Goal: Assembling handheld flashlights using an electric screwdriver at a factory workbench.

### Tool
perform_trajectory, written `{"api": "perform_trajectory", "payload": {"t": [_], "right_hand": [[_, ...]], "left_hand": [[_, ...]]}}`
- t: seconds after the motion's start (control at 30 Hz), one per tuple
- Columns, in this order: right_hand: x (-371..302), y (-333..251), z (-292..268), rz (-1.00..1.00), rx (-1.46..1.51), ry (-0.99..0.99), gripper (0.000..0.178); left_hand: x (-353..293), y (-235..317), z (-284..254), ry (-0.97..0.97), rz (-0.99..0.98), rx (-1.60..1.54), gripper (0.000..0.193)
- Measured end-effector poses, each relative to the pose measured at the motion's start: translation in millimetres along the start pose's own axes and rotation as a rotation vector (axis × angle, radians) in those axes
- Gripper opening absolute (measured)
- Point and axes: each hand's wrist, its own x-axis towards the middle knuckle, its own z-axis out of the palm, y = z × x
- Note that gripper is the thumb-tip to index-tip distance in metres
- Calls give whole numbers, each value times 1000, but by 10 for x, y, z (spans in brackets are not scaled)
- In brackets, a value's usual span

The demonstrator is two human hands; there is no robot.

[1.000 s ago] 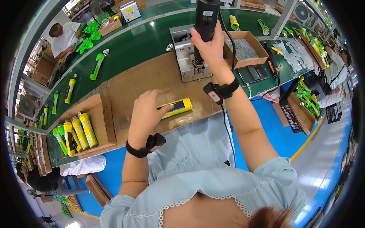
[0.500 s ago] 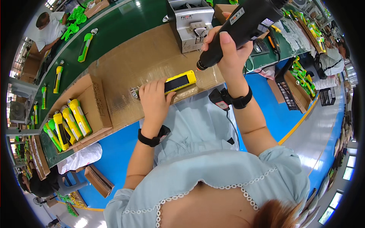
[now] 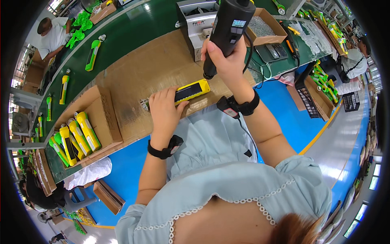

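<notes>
Two open cardboard boxes frame our work: one [image 3: 99, 118] at our left on the bench [image 3: 134, 24], packed with upright yellow and green handheld casings [image 3: 75, 136], and a smaller one [image 3: 266, 24] at the upper right, filled with small grey parts too fine to tell apart. Between them a sheet of brown cardboard [image 3: 150, 69] covers the green bench top, and a grey metal machine [image 3: 195, 24] with a small red-lettered label on its front stands at the sheet's far edge. More green and yellow casings [image 3: 92, 55] lie singly along the bench's far side, and a dark tray [image 3: 276, 52] sits just right of the smaller box.

Our left hand [image 3: 162, 110] lies flat, palm down, on the brown sheet, fingers closed loosely over the left end of a yellow casing with a dark window [image 3: 191, 91]; the casing rests on the cardboard, tilted up to the right, its right end bare. Our right hand [image 3: 227, 61] is wrapped fully round the grip of a black electric screwdriver [image 3: 225, 32], held nearly upright with its tip pointing down just above the casing's right end; we cannot tell whether the tip touches it. Both wrists wear black bands, and a thin cord runs from the right one down across our pale blue top.
</notes>
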Motion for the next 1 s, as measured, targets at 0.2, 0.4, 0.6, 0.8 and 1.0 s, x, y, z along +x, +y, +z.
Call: {"api": "perform_trajectory", "payload": {"t": [0.2,0.4,0.6,0.8,1.0], "right_hand": [[42,3,18,42,67,49,43],[58,-161,32,50,-206,158,41],[-18,-274,100,82,-258,182,41],[-90,-264,156,61,-274,219,40],[-130,-249,170,54,-345,220,41]], "left_hand": [[62,9,-52,-82,-45,-16,46],[-68,151,-45,40,5,62,45],[-127,222,-117,-9,-53,13,44],[-148,251,-112,7,-56,8,43],[-152,251,-105,12,-64,-2,44]]}}
